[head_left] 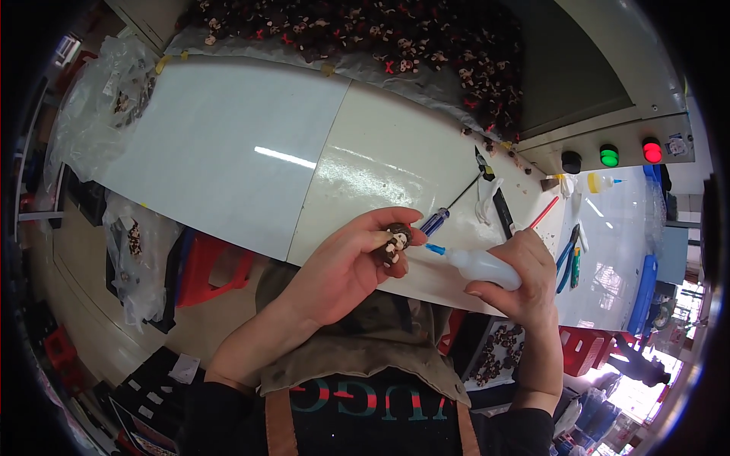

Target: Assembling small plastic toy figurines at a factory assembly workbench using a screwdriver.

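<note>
My left hand (pixel 351 262) pinches a small brown-haired figurine (pixel 397 245) with a pale face between thumb and fingers, above the near edge of the white worktable (pixel 304 190). My right hand (pixel 525 275) is wrapped round a translucent squeeze bottle (pixel 480 267) lying nearly level. The bottle's blue nozzle tip (pixel 435 248) points left at the figurine, close beside it; whether they touch I cannot tell. Just beyond the nozzle lies a screwdriver (pixel 437 220) with a blue-purple handle.
Many dark figurines (pixel 357 38) are heaped at the far side. On the right lie a utility knife (pixel 484 163), a black tool (pixel 503 215), a red stick (pixel 544 212), blue-handled pliers (pixel 568 258) and a yellow-banded bottle (pixel 601 182). A control panel with lit buttons (pixel 609 156) overhangs the far right.
</note>
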A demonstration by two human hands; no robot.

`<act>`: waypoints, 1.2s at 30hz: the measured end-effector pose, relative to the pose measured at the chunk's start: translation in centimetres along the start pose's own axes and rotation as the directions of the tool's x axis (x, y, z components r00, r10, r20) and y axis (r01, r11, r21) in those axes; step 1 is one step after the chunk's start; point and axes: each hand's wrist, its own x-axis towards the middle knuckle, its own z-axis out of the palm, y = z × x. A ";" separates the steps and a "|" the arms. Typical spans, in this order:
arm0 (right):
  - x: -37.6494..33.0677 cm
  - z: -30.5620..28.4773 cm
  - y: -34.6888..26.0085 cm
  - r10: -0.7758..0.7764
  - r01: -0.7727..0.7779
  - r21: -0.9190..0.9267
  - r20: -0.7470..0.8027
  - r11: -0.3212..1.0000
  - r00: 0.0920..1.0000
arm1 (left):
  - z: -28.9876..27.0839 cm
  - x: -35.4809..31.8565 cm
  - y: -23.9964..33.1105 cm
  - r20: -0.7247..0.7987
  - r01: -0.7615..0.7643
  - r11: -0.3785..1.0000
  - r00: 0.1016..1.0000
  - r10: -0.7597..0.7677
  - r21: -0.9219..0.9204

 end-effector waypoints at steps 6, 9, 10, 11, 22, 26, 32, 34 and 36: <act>-1.2 0.3 0.8 0.024 -0.021 0.057 -0.054 0.998 0.998 | 0.4 -0.2 0.1 0.024 0.004 0.997 1.000 -0.002 -0.072; -1.6 0.3 0.7 0.064 -0.057 0.094 -0.073 0.994 0.995 | 0.5 -0.3 0.0 0.019 -0.002 0.996 1.000 0.003 -0.084; -1.7 0.2 0.7 0.080 -0.072 0.103 -0.073 0.992 0.994 | 0.4 -0.3 0.0 0.040 -0.006 0.996 0.999 0.010 -0.093; -1.8 0.1 0.7 0.095 -0.087 0.111 -0.073 0.990 0.993 | 0.3 -0.2 -0.1 0.041 -0.005 0.996 0.999 0.009 -0.092; -1.4 -0.3 0.7 0.064 -0.063 0.047 -0.014 0.997 0.998 | 0.9 -0.1 -0.1 0.034 0.020 0.998 0.999 -0.022 0.058; -1.0 -0.4 0.4 0.059 -0.059 0.023 0.010 0.998 0.998 | 1.0 -0.1 -0.2 0.031 0.020 0.998 0.999 -0.021 0.056; -0.9 -0.4 0.2 0.079 -0.079 -0.007 0.047 0.997 0.996 | 1.2 -0.1 -0.2 0.010 0.031 0.995 0.999 -0.032 0.091; -0.8 -0.4 0.2 0.080 -0.079 -0.011 0.048 0.997 0.996 | 1.2 -0.1 -0.2 0.020 0.027 0.995 0.999 -0.029 0.099; -0.8 -0.4 0.2 0.081 -0.080 -0.015 0.050 0.997 0.995 | 1.2 -0.1 -0.2 0.021 0.025 0.995 0.999 -0.027 0.099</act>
